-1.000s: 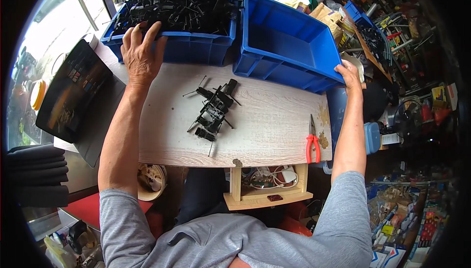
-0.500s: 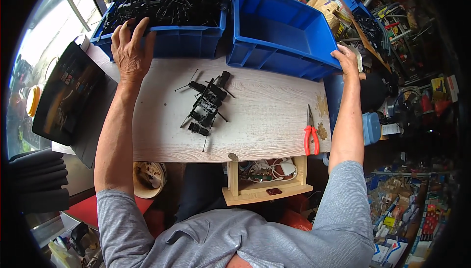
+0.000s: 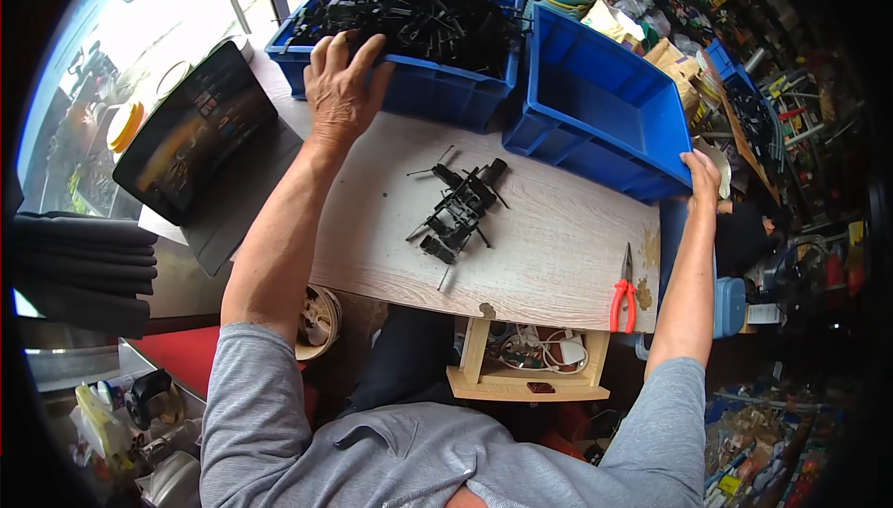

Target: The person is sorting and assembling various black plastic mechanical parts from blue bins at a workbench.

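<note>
My left hand point(image 3: 344, 80) lies over the front rim of a blue plastic bin point(image 3: 437, 97), heaped with black plastic parts point(image 3: 409, 20). Its fingers hook over the edge, with the thumb apart along the outer wall. At the right, my right hand point(image 3: 702, 178) grips the near right corner of a second blue bin point(image 3: 586, 150), whose visible inside holds nothing. Between my forearms, several joined black plastic parts with thin rods form an assembly point(image 3: 458, 210) on the pale wood-grain table point(image 3: 372, 238). Neither hand touches it.
Red-handled pliers point(image 3: 623, 299) lie near the table's right edge. A tablet point(image 3: 200, 136) leans at the left. Below the table edge, an open drawer point(image 3: 530, 385) holds cables. A round bucket point(image 3: 319, 322) stands underneath. Cluttered goods fill the right side.
The whole view has swung, so the bins, table and arms appear farther right and mostly lower. Both hands keep their places on the bins; the black assembly and pliers lie as before.
</note>
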The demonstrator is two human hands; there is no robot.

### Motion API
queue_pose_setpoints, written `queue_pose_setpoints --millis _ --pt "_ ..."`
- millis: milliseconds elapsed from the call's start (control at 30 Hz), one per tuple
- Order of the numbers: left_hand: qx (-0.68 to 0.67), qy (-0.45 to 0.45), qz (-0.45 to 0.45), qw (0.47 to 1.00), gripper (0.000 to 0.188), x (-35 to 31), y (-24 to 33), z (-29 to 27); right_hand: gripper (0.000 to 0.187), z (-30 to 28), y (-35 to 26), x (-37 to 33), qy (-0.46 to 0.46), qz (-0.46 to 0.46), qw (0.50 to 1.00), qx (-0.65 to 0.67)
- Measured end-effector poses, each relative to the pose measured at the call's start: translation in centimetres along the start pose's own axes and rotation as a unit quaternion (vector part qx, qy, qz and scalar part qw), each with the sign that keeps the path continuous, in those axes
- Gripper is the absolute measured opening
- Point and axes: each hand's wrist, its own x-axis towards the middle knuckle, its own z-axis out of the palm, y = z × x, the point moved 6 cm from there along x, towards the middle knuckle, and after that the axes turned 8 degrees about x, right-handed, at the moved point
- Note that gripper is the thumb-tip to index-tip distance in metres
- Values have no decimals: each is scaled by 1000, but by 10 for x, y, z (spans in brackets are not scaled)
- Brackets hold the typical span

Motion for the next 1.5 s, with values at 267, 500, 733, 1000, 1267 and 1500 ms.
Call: queue_pose_setpoints --millis 267,500,733,1000,1267,1500 --pt "-4 -29 -15 999 42 2 -1 -9 65 9 10 -39 118 74 988 62" --pt "-2 -15 -10 1000 40 4 6 -11 73 -11 24 -97 183 44 978 89" --pt "11 -29 -17 999 41 2 1 -9 54 0 6 -162 121 37 973 192" --pt "21 -32 -7 999 41 2 4 -7 40 16 7 -217 76 51 966 241" --pt "8 -50 -9 999 40 4 7 -11 32 27 17 -248 50 69 958 273" --pt "-43 -114 16 992 49 5 5 -20 31 32 17 -263 33 77 956 282"
